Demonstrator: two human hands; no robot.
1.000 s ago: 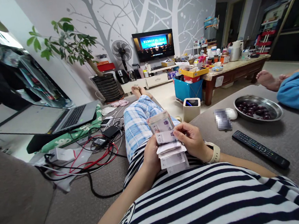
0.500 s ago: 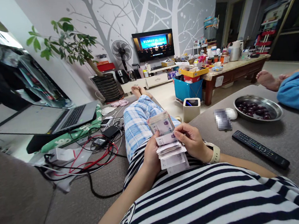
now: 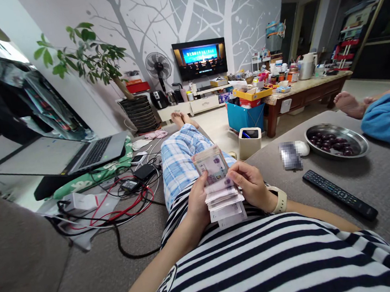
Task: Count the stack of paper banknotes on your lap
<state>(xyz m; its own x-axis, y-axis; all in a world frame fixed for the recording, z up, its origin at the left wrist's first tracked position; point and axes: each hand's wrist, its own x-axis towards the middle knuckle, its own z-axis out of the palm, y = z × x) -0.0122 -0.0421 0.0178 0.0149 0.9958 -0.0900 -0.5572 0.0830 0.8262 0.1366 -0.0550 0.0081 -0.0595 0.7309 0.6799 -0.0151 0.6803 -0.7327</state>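
Observation:
My left hand (image 3: pixel 196 201) grips a thick stack of banknotes (image 3: pixel 214 167) over my lap, thumb pressed on the top note. My right hand (image 3: pixel 251 184), with a pale watch band at the wrist, pinches the folded-down ends of the notes (image 3: pixel 226 204) at the near side of the stack. Several notes hang bent toward my striped shirt. I sit reclined on a grey sofa (image 3: pixel 90 277) with my legs in blue checked trousers (image 3: pixel 178 154) stretched out.
A black remote (image 3: pixel 339 194) and a metal bowl of dark fruit (image 3: pixel 336 140) lie on the sofa to my right, near another person's foot (image 3: pixel 349 103) and blue cloth. A laptop (image 3: pixel 77 153), chargers and red cables (image 3: pixel 127 204) lie left. A white bin (image 3: pixel 250 142) stands on the floor.
My right hand has folded one more note down onto the bent pile, and the fingers shifted slightly lower along the stack. My left hand stayed in place.

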